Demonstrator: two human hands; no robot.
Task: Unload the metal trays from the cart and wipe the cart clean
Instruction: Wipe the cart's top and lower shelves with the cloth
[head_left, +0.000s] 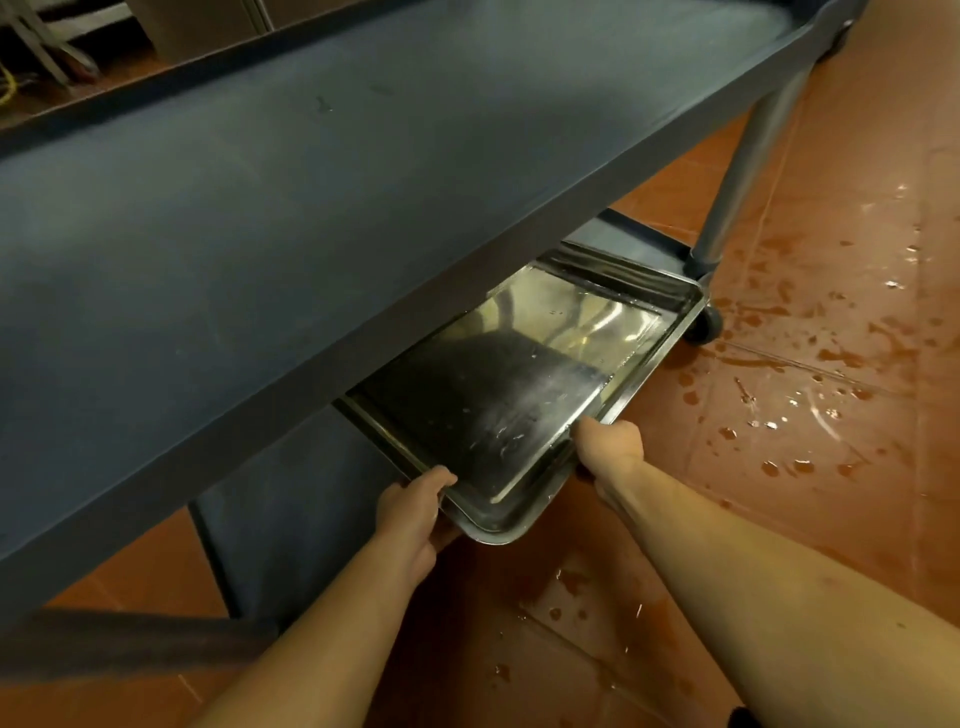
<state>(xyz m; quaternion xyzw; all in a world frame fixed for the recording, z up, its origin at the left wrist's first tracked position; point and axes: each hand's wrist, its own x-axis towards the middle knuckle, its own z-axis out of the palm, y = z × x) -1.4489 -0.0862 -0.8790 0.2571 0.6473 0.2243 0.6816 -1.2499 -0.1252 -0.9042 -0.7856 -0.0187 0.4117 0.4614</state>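
A shiny metal tray (524, 374) lies on the lower shelf of a dark blue cart (311, 218), with its near corner sticking out past the shelf. My left hand (413, 514) grips the tray's near left rim, thumb on top. My right hand (608, 447) holds the near right rim, fingers under the edge. The cart's bare upper shelf hides the tray's far half. More tray rims seem stacked beneath it, but I cannot tell how many.
The red tiled floor (810, 415) to the right is wet, with puddles and droplets. A grey cart leg (748, 156) ends in a caster (707, 325) just right of the tray. Metal furniture legs stand at the far left behind the cart.
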